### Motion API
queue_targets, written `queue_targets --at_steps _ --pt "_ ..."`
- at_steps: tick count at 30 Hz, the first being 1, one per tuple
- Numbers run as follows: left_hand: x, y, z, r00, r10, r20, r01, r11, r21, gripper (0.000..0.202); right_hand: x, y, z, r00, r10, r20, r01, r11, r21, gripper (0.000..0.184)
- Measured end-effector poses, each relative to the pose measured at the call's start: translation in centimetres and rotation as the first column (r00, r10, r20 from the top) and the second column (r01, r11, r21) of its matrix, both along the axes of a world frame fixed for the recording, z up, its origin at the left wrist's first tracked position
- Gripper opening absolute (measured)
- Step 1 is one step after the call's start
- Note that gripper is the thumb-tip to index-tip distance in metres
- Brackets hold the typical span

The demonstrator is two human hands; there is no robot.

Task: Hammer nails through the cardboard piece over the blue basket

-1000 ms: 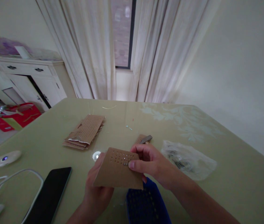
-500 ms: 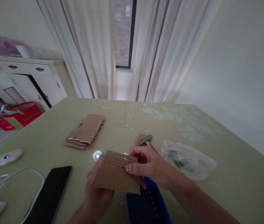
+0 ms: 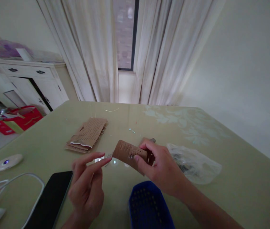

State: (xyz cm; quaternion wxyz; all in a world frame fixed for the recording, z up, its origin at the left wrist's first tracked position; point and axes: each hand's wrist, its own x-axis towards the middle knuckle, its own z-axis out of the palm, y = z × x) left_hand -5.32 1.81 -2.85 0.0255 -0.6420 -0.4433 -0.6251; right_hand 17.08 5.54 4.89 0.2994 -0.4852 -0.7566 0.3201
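My right hand pinches a small piece of brown perforated cardboard by its right end and holds it tilted above the table. A small dark bit shows on the card close to my right thumb; its kind is too small to tell. My left hand is off the card, index finger stretched out with its tip close to the card's left edge. Thin pale strands show near that fingertip. Below my hands stands a blue plastic tray with rows of small spots inside.
A stack of perforated cardboard lies left of centre. A clear plastic bag with dark bits is at right. A phone, a white cable and a white oval device lie at left. A grey-ended tool shows behind my right hand.
My left hand has let go of the cardboard and moved left, its fingers extended. My right hand has kept the card, now raised and turned. More of the blue tray shows.
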Motion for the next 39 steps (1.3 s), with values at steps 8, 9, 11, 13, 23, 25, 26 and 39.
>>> queue_targets --at_steps 8,9,11,13,23,25,26,39 --pt "1.0 0.5 -0.7 0.973 -0.028 -0.229 0.046 0.996 0.074 0.015 -1.5 -1.7 0.8 0.984 0.071 0.162 -0.076 0.997 0.029 0.015" --pt "1.0 0.3 -0.7 0.973 -0.012 -0.231 0.037 0.994 0.101 0.015 -1.6 -1.9 0.7 0.979 0.071 0.189 -0.078 0.997 0.029 0.015" --pt "1.0 -0.5 -0.5 0.968 -0.001 -0.253 0.040 0.988 0.148 0.013 -1.6 -1.8 0.3 0.968 0.067 0.241 -0.082 0.995 0.052 0.014" --pt "0.9 -1.3 -0.2 0.962 -0.014 -0.272 0.069 0.978 0.195 0.012 -1.4 -1.3 -0.3 0.957 0.011 0.292 -0.049 0.991 0.122 0.011" --pt "-2.8 4.2 -1.2 0.977 0.084 -0.197 -0.204 0.651 -0.731 0.028 0.8 2.2 -0.7 0.991 -0.092 -0.096 0.096 0.995 0.040 0.012" --pt "-3.7 5.2 -1.8 0.968 0.078 -0.237 -0.236 0.593 -0.770 0.028 0.9 2.5 -0.8 0.971 -0.064 -0.232 0.052 0.997 -0.060 0.015" --pt "-3.9 5.4 -2.1 0.965 0.077 -0.249 -0.246 0.589 -0.770 0.027 0.8 2.6 -0.9 0.954 -0.051 -0.296 0.017 0.993 -0.118 0.017" --pt "-1.2 3.0 -2.5 0.995 -0.055 -0.082 -0.005 0.799 -0.601 0.031 0.1 1.6 -0.5 0.791 0.006 -0.611 -0.325 0.851 -0.413 0.033"
